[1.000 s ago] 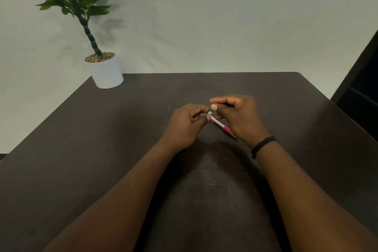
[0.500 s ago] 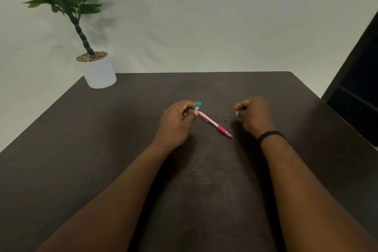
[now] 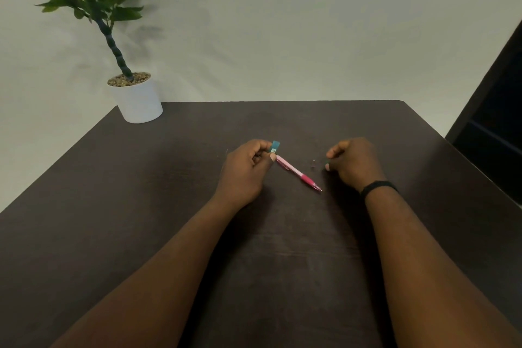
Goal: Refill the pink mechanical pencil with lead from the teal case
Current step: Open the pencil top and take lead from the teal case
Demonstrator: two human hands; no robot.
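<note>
Plain office or home desk corner: dark wooden table [image 3: 141, 206], potted plant [image 3: 135, 99], bare wall [image 3: 310, 22].

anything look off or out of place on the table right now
Only one thing: a tiny loose piece lies by itself on the dark table, between the pink pencil and the right hand. It is too small to identify. Nothing looks spilled or damaged.

Left hand [image 3: 248, 169] gripping pencil [image 3: 296, 171], teal case [image 3: 275, 146]
</note>
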